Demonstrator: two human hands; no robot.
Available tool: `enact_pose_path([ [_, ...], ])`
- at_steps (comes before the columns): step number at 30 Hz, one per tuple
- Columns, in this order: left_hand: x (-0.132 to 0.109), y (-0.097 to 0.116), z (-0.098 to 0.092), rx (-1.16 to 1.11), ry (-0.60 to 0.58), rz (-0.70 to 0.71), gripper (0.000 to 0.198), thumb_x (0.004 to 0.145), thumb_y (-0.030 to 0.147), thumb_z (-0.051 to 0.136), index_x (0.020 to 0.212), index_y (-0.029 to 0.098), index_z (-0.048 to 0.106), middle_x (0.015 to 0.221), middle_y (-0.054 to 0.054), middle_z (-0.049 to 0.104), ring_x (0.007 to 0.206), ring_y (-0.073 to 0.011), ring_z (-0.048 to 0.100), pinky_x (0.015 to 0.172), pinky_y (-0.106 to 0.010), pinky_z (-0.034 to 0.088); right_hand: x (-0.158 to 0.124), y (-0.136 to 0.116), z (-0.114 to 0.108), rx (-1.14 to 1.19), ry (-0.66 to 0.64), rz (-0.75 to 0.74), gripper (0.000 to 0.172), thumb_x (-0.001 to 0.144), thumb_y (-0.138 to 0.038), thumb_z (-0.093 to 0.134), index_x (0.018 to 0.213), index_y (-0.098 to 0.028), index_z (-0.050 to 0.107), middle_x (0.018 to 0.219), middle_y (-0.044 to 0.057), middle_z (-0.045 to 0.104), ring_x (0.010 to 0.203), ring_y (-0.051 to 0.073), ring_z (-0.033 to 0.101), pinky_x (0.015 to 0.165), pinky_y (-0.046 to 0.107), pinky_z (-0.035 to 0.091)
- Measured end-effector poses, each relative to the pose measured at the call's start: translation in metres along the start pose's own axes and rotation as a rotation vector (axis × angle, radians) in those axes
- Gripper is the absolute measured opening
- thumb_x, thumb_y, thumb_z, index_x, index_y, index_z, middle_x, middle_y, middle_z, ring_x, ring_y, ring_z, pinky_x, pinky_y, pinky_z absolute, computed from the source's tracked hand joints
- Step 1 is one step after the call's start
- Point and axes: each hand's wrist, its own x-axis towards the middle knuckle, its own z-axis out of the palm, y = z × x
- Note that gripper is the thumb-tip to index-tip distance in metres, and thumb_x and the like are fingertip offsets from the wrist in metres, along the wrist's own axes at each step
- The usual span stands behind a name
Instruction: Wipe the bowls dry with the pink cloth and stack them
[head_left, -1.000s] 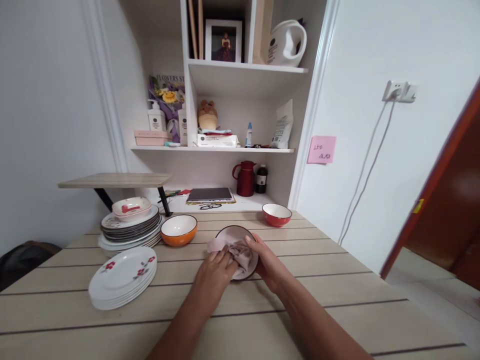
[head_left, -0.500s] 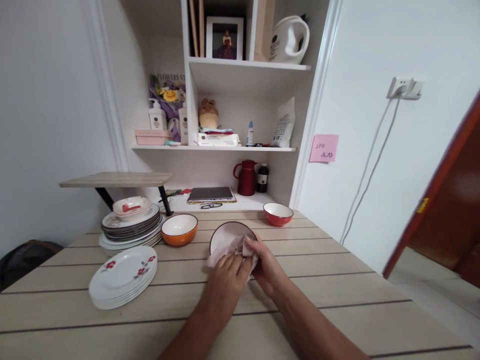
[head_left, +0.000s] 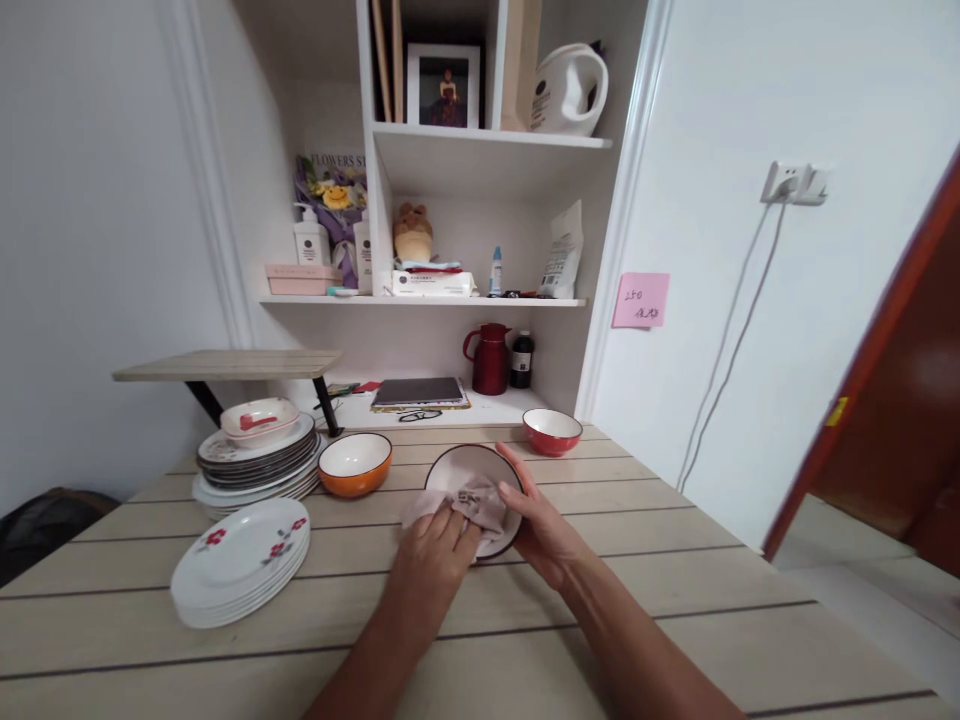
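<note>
A white bowl with a dark rim [head_left: 459, 466] is tilted toward me above the middle of the table. My right hand [head_left: 541, 530] grips its right side, thumb over the rim and fingers around the outside. My left hand [head_left: 435, 550] presses a crumpled pale pink cloth [head_left: 480, 505] against the inside of the bowl, fingers closed on it. The fingertips are partly hidden in the folds. To the left stands an orange bowl [head_left: 355, 478]; a red bowl [head_left: 553, 441] sits farther back on the right. Neither hand touches these two.
Flowered white plates [head_left: 240, 550] are stacked at the left. Behind them a taller plate stack [head_left: 259, 450] carries a small patterned dish [head_left: 259, 422], near a raised wooden stand [head_left: 229, 365]. A laptop [head_left: 418, 391], glasses [head_left: 420, 415] and a red jug [head_left: 490, 360] lie along the back.
My left hand has shifted left with the cloth inside the bowl. My right hand has moved slightly right, its fingers now more spread along the rim. The camera view has shifted a little.
</note>
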Motion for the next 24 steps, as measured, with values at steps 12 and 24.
enact_pose_path([
  [12, 0.01, 0.025, -0.01, -0.08, 0.173, -0.252, 0.028, 0.098, 0.006, 0.035, 0.096, 0.018, 0.06, 0.072, -0.003, 0.064, 0.065, -0.02, 0.059, 0.066, -0.034, 0.045, -0.003, 0.034, 0.022, 0.033, -0.098, 0.035, 0.086, 0.069, -0.031, 0.084, 0.144, -0.039, 0.042, 0.118, 0.002, 0.071, 0.103, 0.025, 0.067, 0.097, 0.038, 0.047],
  [24, 0.008, 0.009, 0.003, -0.166, -0.123, -0.034, 0.022, 0.094, 0.013, 0.055, 0.112, 0.024, 0.063, 0.095, -0.002, 0.07, 0.092, -0.0205, 0.064, 0.093, -0.042, 0.048, 0.011, 0.009, -0.005, -0.191, 0.089, -0.059, 0.045, 0.077, -0.048, 0.075, 0.117, -0.028, 0.067, 0.112, 0.003, 0.074, 0.103, 0.027, 0.066, 0.086, 0.034, 0.051],
])
